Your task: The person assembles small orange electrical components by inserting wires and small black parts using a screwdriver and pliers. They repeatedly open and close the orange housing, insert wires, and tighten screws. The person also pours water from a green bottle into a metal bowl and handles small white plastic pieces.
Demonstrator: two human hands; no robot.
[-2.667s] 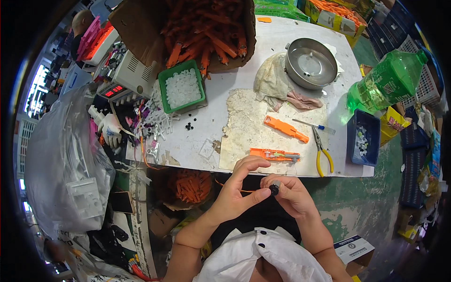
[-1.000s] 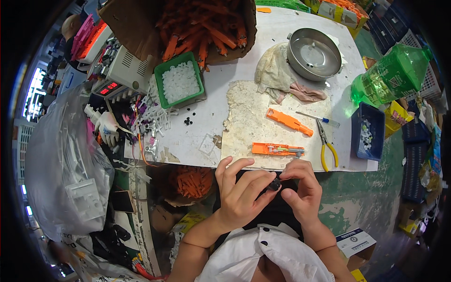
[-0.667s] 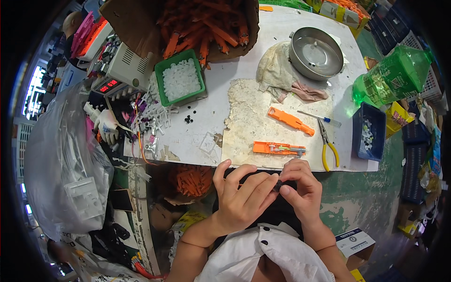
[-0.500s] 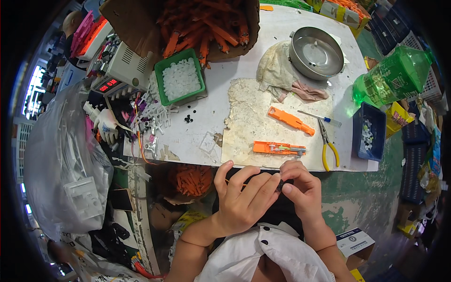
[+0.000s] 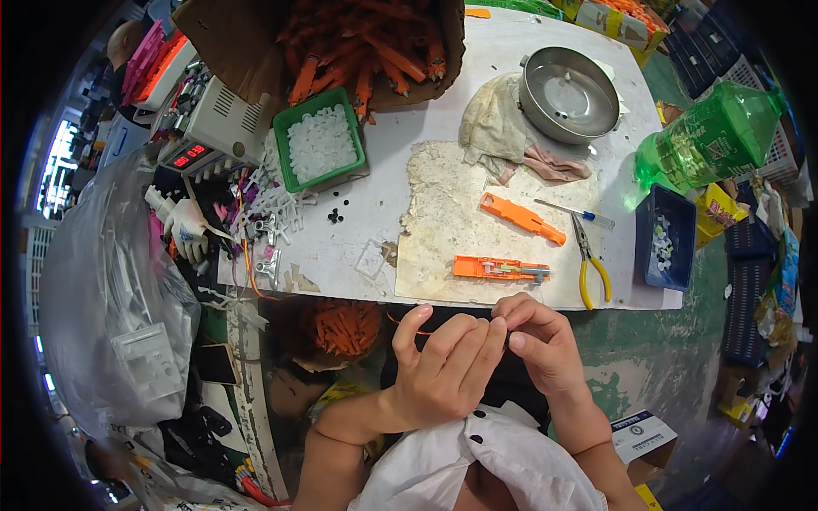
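My left hand point(image 5: 443, 362) and my right hand point(image 5: 545, 345) meet just off the table's near edge, fingertips touching. The left fingers curl inward around something hidden behind them. The right thumb and fingers are drawn together in a pinch, and whatever they hold is too small or covered to name. A thin orange wire shows beside the left index finger. Beyond the hands lies an open orange plastic housing point(image 5: 501, 269) with small parts inside. Farther back is a matching orange cover point(image 5: 521, 218). A screwdriver point(image 5: 575, 214) and yellow-handled pliers point(image 5: 590, 260) lie to the right.
A green tray point(image 5: 332, 175) of white plastic pieces stands left, before a cardboard box point(image 5: 223, 47) of orange parts. A metal bowl point(image 5: 567, 134) rests by a rag point(image 5: 492, 119). At right are a green bottle point(image 5: 711, 140) and a dark blue bin point(image 5: 667, 277).
Both hands stay together at nearly the same place. A dark piece seen between the fingertips earlier is now out of sight. The whole view has shifted slightly.
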